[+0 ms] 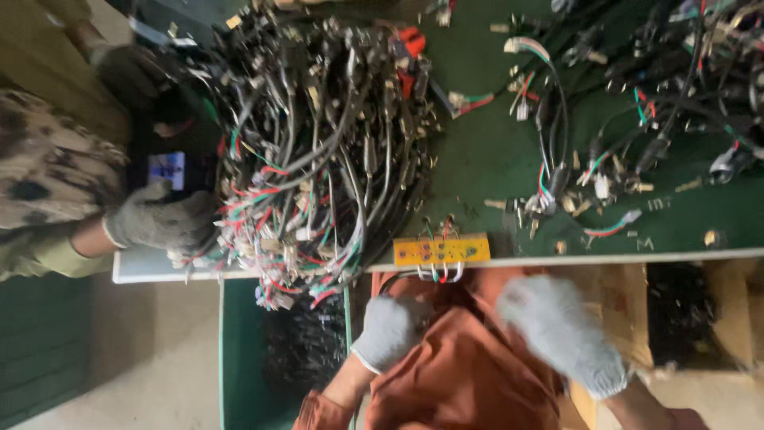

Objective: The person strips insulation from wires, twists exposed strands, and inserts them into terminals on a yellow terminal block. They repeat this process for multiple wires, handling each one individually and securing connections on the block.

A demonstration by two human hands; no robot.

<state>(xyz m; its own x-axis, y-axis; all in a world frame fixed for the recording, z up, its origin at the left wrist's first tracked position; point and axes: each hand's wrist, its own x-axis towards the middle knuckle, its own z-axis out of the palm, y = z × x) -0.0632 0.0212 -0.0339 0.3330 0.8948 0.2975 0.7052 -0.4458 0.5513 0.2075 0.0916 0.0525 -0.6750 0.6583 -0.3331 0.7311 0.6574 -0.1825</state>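
We are working below the near edge of the tabletop (493,151), both gloved hands over our orange lap. Our left hand (390,330) is curling loosely just under the yellow board (442,251), which is sitting on the tabletop edge with short wires looping off its near side; the grip looks half-closed on nothing we can make out, possibly a dark cable (391,283) running down there. Our right hand (561,334) is blurred, so we cannot tell whether its grip is spread or pressed together, and it is touching nothing we can see.

To handle this well, we are judging that the board wants steadying before any wire is pulled, since it is overhanging the edge and could tip into the lap. Taking one lead at a time, close to its end, should keep the neighbours from snagging.

The big harness pile (318,151) is lying just left of the board, a tangle of grey, red, green and white leads spilling over the edge. A co-worker's gloved hand (159,223) is resting against its left side, near a small lit phone (166,170). More loose cables (676,80) are scattered at the far right, well apart from the pile.

The tabletop is covered in dark green, littered with small connectors. Below it a wooden crate (684,310) is holding dark parts, and the floor at left is pale concrete.
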